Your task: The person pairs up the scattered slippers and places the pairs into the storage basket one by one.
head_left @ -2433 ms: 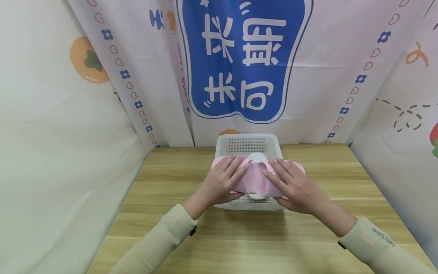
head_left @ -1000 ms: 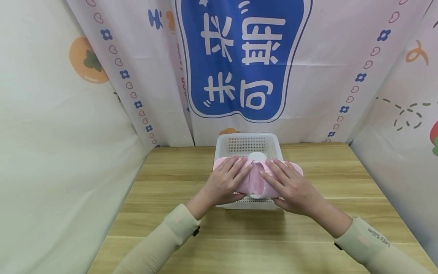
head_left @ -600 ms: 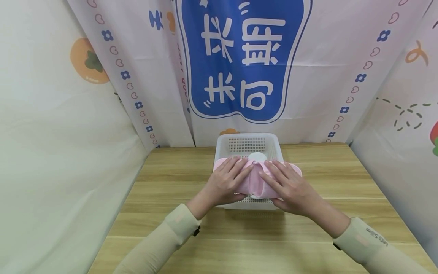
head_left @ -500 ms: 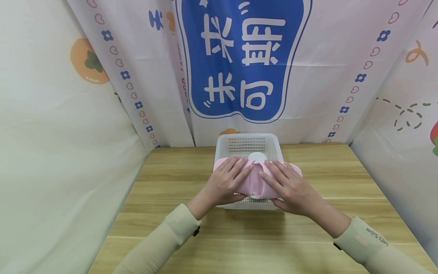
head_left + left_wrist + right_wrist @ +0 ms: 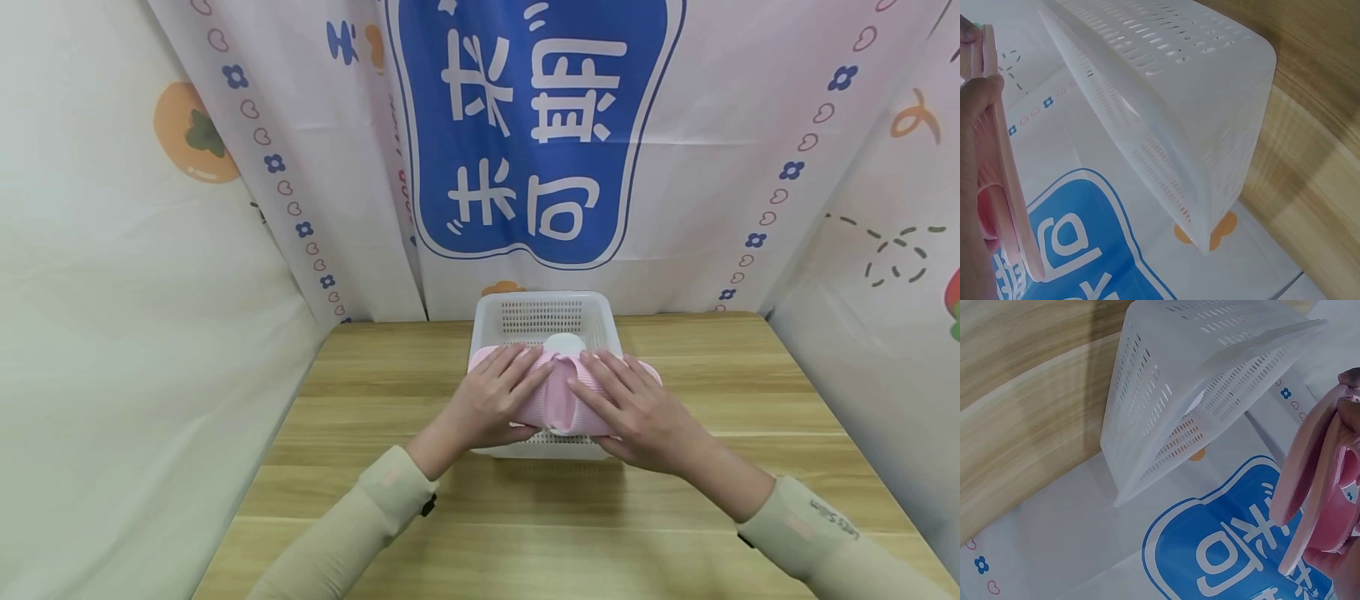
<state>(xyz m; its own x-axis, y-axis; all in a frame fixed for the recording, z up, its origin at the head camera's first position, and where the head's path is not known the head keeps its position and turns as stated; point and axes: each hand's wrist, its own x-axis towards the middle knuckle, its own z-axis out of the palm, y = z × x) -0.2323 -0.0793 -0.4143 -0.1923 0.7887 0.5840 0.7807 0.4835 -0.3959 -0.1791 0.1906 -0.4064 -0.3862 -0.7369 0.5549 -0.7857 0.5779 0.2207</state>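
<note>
Both hands hold a pair of pink ribbed slippers (image 5: 561, 396) above a white perforated basket (image 5: 483, 323). My left hand (image 5: 486, 404) grips the left end, fingers over the top and thumb underneath. At the other end, my right hand (image 5: 647, 410) holds on the same way. A hollow shows between the two hands. In the right wrist view, the slippers (image 5: 1317, 469) show two flat soles lying along each other and a curved band. The left wrist view catches the slippers (image 5: 1013, 187) edge-on, apart from the basket. A white round thing (image 5: 564, 342) peeks out behind them, mostly hidden.
The basket stands near the back edge of a wooden table (image 5: 390, 367). Behind it hangs a printed curtain (image 5: 360, 250) with a large blue sign. Pale cloth walls (image 5: 112, 333) rise on the left and right.
Over the 2.4 seconds, the hands have drawn slightly closer together and the hollow between them has narrowed. In the last half second almost nothing has moved.
</note>
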